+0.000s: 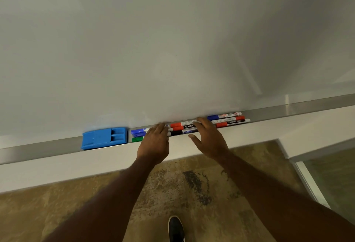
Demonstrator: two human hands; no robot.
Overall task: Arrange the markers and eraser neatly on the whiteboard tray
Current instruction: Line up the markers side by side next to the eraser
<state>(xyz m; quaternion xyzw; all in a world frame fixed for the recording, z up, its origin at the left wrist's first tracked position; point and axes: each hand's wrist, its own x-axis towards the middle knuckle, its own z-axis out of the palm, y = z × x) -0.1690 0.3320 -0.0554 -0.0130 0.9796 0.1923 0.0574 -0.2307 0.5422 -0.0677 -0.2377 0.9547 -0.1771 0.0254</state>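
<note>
One blue eraser (104, 137) on tray (44, 150), well left of left grip (154, 141). Markers (184, 126), roughly nine, lie between and beside both flat, spread grips; right grip (208, 138) rests atop them.

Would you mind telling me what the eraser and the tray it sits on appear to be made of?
The blue eraser looks like moulded plastic: uniform colour, soft sheen, crisp recessed slots. The tray looks like brushed or anodised aluminium: grey, with streaky reflections along its length, though painted steel cannot be ruled out.
</note>
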